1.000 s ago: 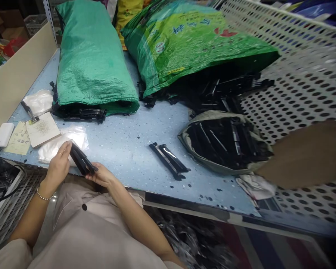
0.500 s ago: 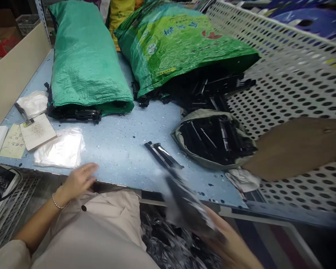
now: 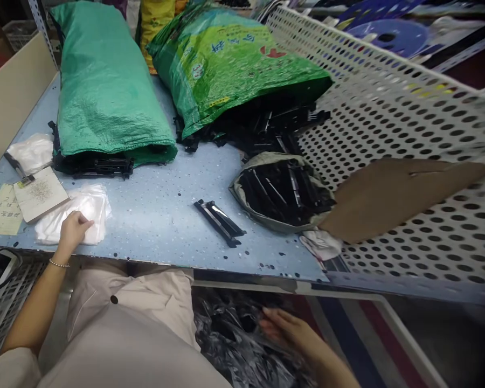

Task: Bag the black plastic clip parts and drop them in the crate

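Note:
My left hand (image 3: 75, 229) is on the stack of clear plastic bags (image 3: 95, 207) at the left front of the blue table, thumb and fingers pinched together on a bag. Below the table's front edge, my right hand (image 3: 286, 328) hangs over a heap of bagged black parts (image 3: 234, 334). Its fingers are apart and hold nothing that I can see. A few narrow black plastic parts (image 3: 220, 221) lie side by side on the table. More such parts fill an open grey-green cloth bag (image 3: 267, 215).
A green woven sack (image 3: 105, 86) and a printed green sack (image 3: 234, 70) spill black parts at the back. A white perforated panel (image 3: 408, 129) with brown cardboard (image 3: 396, 199) borders the right. A square block (image 3: 40, 194) and a paper note (image 3: 4, 210) lie left.
My right hand has lowered and let go of the bagged black part over the heap. My left hand has moved left from the table edge onto the plastic bags. The view has shifted right.

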The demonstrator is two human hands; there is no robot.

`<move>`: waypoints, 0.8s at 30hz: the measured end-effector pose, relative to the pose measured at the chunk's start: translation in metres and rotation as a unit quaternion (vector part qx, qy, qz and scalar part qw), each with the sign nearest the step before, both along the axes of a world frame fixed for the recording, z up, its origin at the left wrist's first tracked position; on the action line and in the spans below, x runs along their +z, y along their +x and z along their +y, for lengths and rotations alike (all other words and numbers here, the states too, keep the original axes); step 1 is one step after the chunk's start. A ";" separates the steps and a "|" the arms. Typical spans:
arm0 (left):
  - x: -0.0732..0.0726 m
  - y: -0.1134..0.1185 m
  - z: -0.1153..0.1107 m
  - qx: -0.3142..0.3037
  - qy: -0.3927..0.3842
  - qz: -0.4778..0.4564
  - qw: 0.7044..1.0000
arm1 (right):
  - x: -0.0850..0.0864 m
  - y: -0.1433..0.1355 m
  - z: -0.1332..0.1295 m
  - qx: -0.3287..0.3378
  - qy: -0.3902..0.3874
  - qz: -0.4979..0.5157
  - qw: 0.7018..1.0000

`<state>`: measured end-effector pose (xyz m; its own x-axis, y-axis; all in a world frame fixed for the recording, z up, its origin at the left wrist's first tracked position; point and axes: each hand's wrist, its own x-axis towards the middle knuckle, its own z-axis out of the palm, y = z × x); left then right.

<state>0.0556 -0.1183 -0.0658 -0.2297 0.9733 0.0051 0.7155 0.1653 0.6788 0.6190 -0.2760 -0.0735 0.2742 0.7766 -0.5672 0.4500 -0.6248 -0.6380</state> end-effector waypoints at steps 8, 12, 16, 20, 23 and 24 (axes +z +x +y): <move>0.004 -0.019 0.002 0.056 -0.032 -0.205 0.977 | 0.015 -0.041 0.159 0.086 0.208 -0.269 0.936; 0.000 -0.020 -0.010 -0.019 0.094 -0.006 0.995 | 0.013 -0.081 0.190 0.117 0.151 -0.176 0.966; -0.007 -0.017 -0.015 -0.096 0.117 0.020 0.988 | 0.017 -0.184 0.171 0.052 0.083 0.282 0.954; -0.008 -0.027 -0.010 -0.080 0.093 -0.010 0.992 | 0.010 -0.312 0.153 0.087 -0.133 0.544 0.824; 0.001 -0.036 -0.014 -0.052 0.133 0.056 0.988 | 0.002 -0.365 0.151 0.097 -0.186 0.553 0.807; 0.005 -0.034 -0.018 -0.058 0.151 0.088 0.983 | 0.000 -0.372 0.151 0.099 -0.193 0.553 0.804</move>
<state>0.0215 -0.1364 -0.0608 -0.0871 0.9408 0.3276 0.8288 -0.1140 0.5478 0.2470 -0.1252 -0.0738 -0.6715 0.4499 -0.5888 -0.1451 -0.8590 -0.4909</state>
